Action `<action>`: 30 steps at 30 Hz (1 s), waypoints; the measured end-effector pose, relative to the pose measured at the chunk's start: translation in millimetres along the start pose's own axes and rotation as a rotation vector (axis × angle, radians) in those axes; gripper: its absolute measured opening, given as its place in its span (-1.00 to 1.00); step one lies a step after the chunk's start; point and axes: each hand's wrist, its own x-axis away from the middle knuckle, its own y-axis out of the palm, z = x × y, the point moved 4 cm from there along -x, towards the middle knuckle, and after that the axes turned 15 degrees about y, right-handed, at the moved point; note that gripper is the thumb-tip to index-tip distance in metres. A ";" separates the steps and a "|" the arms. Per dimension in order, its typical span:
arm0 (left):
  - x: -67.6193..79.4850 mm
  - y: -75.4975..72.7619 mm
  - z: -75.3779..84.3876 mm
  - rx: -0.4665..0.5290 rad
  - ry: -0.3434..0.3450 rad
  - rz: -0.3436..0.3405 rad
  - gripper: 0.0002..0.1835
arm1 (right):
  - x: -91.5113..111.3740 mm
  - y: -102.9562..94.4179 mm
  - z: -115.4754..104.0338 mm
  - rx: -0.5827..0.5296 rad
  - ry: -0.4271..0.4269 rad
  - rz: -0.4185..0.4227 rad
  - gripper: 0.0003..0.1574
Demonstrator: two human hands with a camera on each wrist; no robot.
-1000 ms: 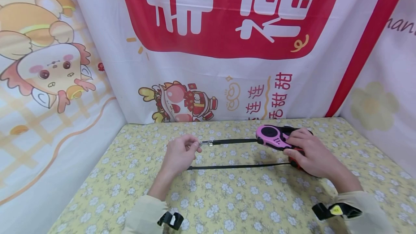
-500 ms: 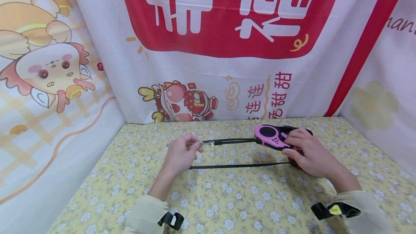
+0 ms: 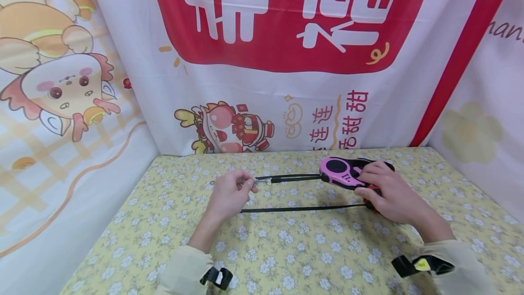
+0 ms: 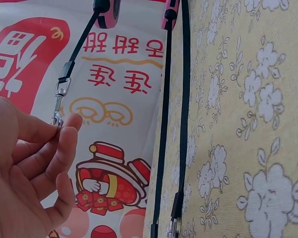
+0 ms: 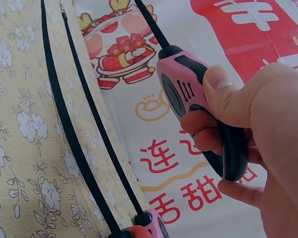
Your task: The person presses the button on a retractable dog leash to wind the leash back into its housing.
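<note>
My right hand point(image 3: 389, 190) grips the black handle of a pink retractable dog leash point(image 5: 186, 82), holding it above the table. In the right wrist view the thumb lies on its upper edge and the fingers curl through the handle. A black strap point(image 4: 79, 47) runs from the leash's nose to a metal snap hook point(image 4: 61, 91). My left hand point(image 3: 229, 195) pinches the end of this hook between thumb and index finger, the other fingers loosely bent. The strap stretches between both hands.
A red leash point(image 3: 370, 205) lies under my right hand, its black strap point(image 3: 303, 209) extended leftward. Another pink leash point(image 5: 161, 223) lies near it, also with its strap out. One strap's metal clip point(image 4: 173, 228) rests on the flowered tablecloth point(image 3: 286, 249). Printed cloths point(image 3: 245, 81) stand behind.
My two hands have come slightly closer together. The held strap now sits a little lower, apart from the strap lying behind it. My grip on leash and hook is unchanged.
</note>
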 end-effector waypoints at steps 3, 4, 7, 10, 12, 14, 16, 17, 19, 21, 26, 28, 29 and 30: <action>0.1 0.6 0.5 0.000 -0.003 0.000 -0.87 | 0.3 0.4 -1.0 -0.004 0.011 -0.012 -0.78; 0.3 0.6 0.7 -0.001 -0.004 -0.001 -0.87 | 0.4 0.6 -1.4 -0.002 0.010 -0.011 -0.78; 0.6 0.7 0.6 -0.010 -0.006 -0.001 -0.87 | 0.5 1.1 -2.0 -0.004 0.007 -0.011 -0.78; 0.8 0.6 1.1 -0.025 0.000 -0.004 -0.87 | 0.5 1.2 -2.5 -0.005 0.007 -0.011 -0.78; 0.6 0.7 1.3 -0.039 0.008 -0.006 -0.87 | 0.7 1.3 -3.0 -0.005 0.006 -0.012 -0.77; 0.5 0.7 1.9 -0.049 0.018 -0.008 -0.87 | 0.8 1.4 -3.8 -0.006 0.003 -0.011 -0.75; 0.6 0.8 2.1 -0.054 0.023 -0.008 -0.87 | 0.8 1.8 -4.6 -0.007 0.001 -0.014 -0.74; 0.7 0.9 2.1 -0.053 0.025 -0.008 -0.87 | 0.8 1.9 -5.0 -0.008 0.001 -0.015 -0.73; 1.1 1.0 2.4 -0.051 0.027 -0.009 -0.86 | 0.9 2.1 -5.7 -0.010 0.004 -0.019 -0.74; 1.4 1.2 2.4 -0.051 0.028 -0.009 -0.87 | 1.0 2.3 -6.2 -0.012 0.007 -0.025 -0.73; 1.5 2.2 2.8 -0.054 0.037 -0.015 -0.88 | 0.9 2.9 -6.8 -0.015 0.011 -0.037 -0.73; 1.3 2.5 3.2 -0.050 0.041 -0.018 -0.87 | 0.8 3.1 -7.2 -0.016 0.013 -0.043 -0.72; 1.3 2.7 3.2 -0.047 0.042 -0.020 -0.88 | 0.8 3.2 -7.5 -0.017 0.013 -0.045 -0.72; 1.2 2.8 3.2 -0.043 0.041 -0.021 -0.88 | 0.8 3.3 -7.7 -0.017 0.014 -0.048 -0.72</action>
